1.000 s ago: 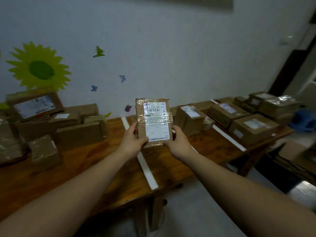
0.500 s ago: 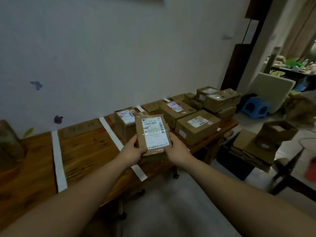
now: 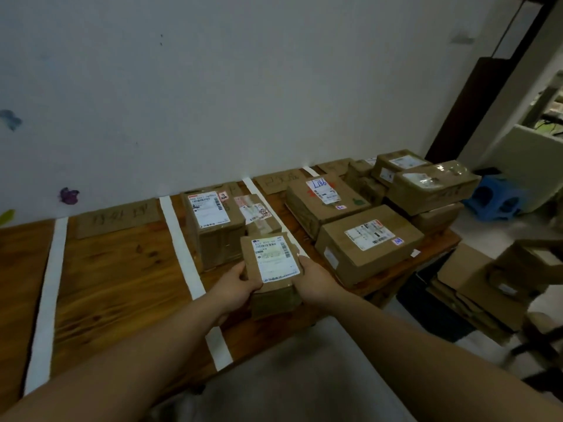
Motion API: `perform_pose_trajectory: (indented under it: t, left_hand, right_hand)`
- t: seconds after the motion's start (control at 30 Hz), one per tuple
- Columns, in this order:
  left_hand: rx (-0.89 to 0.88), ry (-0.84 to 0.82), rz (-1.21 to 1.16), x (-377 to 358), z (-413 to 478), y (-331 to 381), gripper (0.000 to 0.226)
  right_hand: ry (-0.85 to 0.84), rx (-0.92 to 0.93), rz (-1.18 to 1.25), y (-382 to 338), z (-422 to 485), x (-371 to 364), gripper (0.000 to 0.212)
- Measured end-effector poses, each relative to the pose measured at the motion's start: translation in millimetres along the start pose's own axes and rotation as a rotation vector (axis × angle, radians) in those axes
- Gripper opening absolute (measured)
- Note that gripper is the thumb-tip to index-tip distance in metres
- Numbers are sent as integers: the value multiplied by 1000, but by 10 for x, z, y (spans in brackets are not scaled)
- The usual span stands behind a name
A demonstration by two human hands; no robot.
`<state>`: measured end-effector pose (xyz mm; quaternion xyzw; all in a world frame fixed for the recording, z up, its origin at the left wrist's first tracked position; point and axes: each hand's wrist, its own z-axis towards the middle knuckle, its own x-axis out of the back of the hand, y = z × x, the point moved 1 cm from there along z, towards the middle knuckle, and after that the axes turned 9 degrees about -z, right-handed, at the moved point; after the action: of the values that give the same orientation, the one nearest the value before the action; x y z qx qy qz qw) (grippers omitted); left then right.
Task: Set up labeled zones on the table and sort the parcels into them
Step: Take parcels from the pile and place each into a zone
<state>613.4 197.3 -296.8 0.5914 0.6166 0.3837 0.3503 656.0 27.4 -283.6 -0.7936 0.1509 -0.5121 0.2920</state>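
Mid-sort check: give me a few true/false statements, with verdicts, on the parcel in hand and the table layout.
1. Both the left hand and the right hand grip the small parcel. True.
2. The small parcel's white label faces down toward the table. False: the label faces up, toward the camera.
3. White tape strips run across the table and split it into zones. True.
4. The blue stool stands on the table. False: it stands on the floor beyond the table's right end.
5. Stacked parcels sit at the table's right end. True.
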Motion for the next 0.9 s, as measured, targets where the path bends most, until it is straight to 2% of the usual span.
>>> perform_pose_trajectory:
  t: [0.2, 0.33, 0.4, 0.57, 0.67, 0.9]
  left_hand:
    - [81, 23, 36, -204, 329, -90, 65]
    - [85, 128, 101, -498, 486, -191, 68]
    - [70, 190, 118, -678, 539, -217, 68]
    - [73, 263, 185, -853, 699, -123, 70]
    - [89, 285, 240, -662, 604, -39, 73]
    - [93, 591, 519, 233, -274, 193, 79]
  right_hand:
    - [-177, 77, -287, 328, 525, 36, 51]
    - [-191, 136, -161, 623, 752, 67, 58]
    - [-212, 132, -116, 768, 815, 109, 55]
    - [-287, 189, -196, 960, 1063, 231, 52]
    - [-309, 209, -279, 778, 1077, 382, 58]
    - [-273, 458, -434, -401, 883, 347, 57]
